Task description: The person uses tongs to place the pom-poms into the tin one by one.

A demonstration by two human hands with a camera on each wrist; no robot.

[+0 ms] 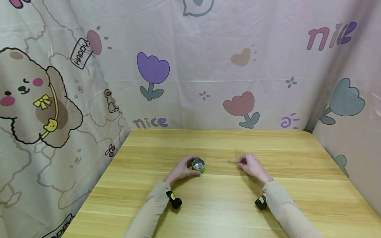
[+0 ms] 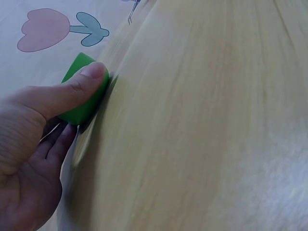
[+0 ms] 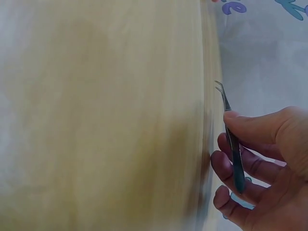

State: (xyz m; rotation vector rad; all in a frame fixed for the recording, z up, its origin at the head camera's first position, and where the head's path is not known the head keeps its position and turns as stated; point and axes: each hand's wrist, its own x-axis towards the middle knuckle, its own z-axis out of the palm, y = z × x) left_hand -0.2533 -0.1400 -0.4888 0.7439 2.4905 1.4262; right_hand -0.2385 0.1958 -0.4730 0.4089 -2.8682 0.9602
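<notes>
In the head view a small round green tin (image 1: 198,170) stands on the table with its open top facing up and a silvery inside. My left hand (image 1: 183,168) grips it from the left, thumb on the near side and fingers round the far side. The left wrist view shows the thumb pressed on the tin's green wall (image 2: 90,104). To the right, my right hand (image 1: 251,165) pinches a pair of tweezers (image 3: 235,154) with bent tips. Those tips stand slightly apart, point left toward the tin and have nothing between them.
The wooden table (image 1: 220,205) reaches back to a printed cloth (image 1: 190,99) hung behind it and at both sides. A small black device is strapped at each wrist. A gap of bare wood lies between the tin and the tweezers.
</notes>
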